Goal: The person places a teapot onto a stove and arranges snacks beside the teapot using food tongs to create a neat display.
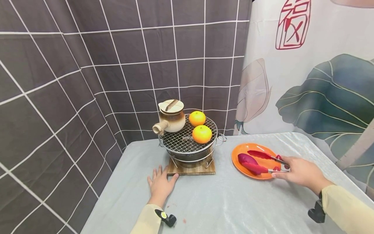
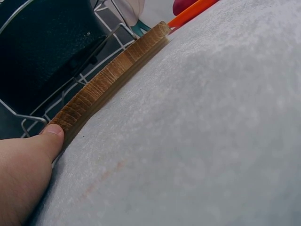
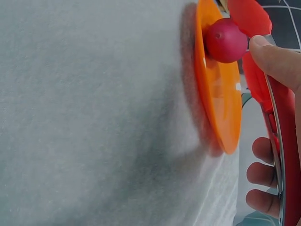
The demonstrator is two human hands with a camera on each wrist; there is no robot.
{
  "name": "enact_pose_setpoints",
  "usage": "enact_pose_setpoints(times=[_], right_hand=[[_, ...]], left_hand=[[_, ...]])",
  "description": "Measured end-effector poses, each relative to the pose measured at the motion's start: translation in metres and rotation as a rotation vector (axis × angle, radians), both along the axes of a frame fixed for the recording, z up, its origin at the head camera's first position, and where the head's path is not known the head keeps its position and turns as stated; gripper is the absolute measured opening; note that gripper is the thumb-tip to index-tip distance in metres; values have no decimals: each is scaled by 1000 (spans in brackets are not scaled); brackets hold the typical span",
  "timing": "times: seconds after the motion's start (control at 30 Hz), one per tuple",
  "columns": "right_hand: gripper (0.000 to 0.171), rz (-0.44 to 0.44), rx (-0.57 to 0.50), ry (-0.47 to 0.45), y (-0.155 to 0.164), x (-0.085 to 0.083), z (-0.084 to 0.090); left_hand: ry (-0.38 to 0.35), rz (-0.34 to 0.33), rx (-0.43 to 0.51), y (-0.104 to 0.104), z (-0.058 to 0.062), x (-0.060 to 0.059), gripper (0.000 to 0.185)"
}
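Note:
My right hand [image 1: 298, 171] grips red-tipped tongs [image 1: 263, 161] by their metal arms, fingers [image 3: 263, 175] curled round them. The tong tips lie either side of a purple sweet potato [image 1: 246, 159] on an orange plate [image 1: 253, 149]. In the right wrist view the sweet potato [image 3: 225, 40] sits on the plate [image 3: 221, 94] beside the tongs [image 3: 263, 80]. My left hand [image 1: 160, 183] lies flat on the grey table, thumb [image 2: 49, 136] touching the wooden board [image 2: 108, 80] under a small grill stove [image 1: 188, 143].
On the stove's wire mesh stand a ceramic teapot [image 1: 170, 118] and two oranges [image 1: 201, 134]. The board [image 1: 191, 169] sits mid-table. A dark checked curtain hangs behind and to the left, a leaf-printed cloth [image 1: 321, 81] to the right. The table's edge [image 1: 99, 201] runs along the left.

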State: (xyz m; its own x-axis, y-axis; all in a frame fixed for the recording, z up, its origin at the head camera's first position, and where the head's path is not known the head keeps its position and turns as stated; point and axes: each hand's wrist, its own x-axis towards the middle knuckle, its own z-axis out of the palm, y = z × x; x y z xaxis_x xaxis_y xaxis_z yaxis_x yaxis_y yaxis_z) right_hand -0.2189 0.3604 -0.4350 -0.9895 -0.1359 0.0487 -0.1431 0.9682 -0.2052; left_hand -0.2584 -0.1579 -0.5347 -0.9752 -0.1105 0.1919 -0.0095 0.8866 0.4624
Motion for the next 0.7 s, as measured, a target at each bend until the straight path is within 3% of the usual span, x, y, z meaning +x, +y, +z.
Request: enact_pose_setpoints(times=[0.7], right_hand=[[103, 8, 17, -19, 1, 1, -6]], left_hand=[[-4, 2, 1, 1, 1, 0, 70]])
